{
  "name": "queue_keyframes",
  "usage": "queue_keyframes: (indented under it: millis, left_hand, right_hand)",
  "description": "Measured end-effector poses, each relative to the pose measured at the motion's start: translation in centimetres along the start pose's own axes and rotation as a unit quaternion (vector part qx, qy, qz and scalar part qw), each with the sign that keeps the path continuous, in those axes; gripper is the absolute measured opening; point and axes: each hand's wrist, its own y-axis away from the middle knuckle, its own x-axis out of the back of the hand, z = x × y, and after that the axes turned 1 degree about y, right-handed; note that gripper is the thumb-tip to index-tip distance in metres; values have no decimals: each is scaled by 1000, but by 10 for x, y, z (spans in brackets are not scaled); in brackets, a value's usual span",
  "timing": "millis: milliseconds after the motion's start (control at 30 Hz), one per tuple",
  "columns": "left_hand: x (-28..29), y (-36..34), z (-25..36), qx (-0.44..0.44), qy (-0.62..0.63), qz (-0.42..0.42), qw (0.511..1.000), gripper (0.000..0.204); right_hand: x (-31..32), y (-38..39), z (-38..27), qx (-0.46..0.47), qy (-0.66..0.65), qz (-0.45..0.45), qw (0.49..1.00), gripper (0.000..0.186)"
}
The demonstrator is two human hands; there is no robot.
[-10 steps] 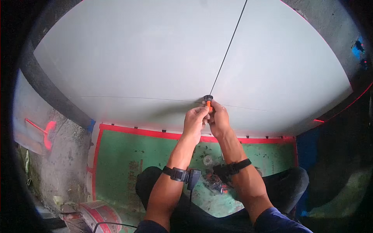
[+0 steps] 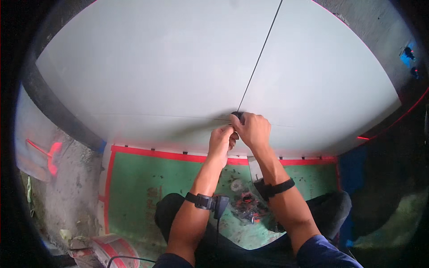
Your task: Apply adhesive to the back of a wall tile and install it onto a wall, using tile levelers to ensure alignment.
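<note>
Large pale tiles (image 2: 170, 67) fill the upper view, with a dark upright joint meeting a thin level joint. At that crossing sits a black round tile leveler (image 2: 237, 115), partly covered by fingers. My right hand (image 2: 254, 131) is closed, its thumb and fingers wrapped round the leveler. Just below and to the left, my left hand (image 2: 220, 142) is closed too, its fingertips pinched together close to my right thumb. Whatever lies between the left fingers is hidden. Both wrists wear black straps, and a black box hangs at the left one.
Green floor sheeting (image 2: 134, 192) edged with red tape (image 2: 178, 156) lies below the tiles. Between my legs are a clear plastic bag of small parts (image 2: 247, 207) and a pale roll (image 2: 237, 185). A red-and-white bucket (image 2: 117, 251) stands lower left, with a cable across it.
My right hand has moved up and turned over onto the black leveler. The orange piece seen between my hands before is now hidden. The left hand has stayed close by, slightly lower.
</note>
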Motion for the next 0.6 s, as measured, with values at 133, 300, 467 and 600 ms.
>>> queue_keyframes:
  millis: [133, 300, 467, 600]
  left_hand:
    - [3, 0, -1, 13, 40, -22, 999, 24]
    - [2, 0, -5, 6, 38, -27, 999, 21]
    - [-1, -1, -7, 1, 65, -36, 997, 20]
    - [0, -2, -11, -1, 93, -31, 995, 21]
  right_hand:
    - [15, -7, -14, -6, 60, -45, 997, 50]
    - [14, -4, -17, -13, 55, -47, 997, 45]
    - [3, -2, -14, -48, 5, -62, 997, 42]
    - [-13, 1, -8, -57, -86, -2, 995, 44]
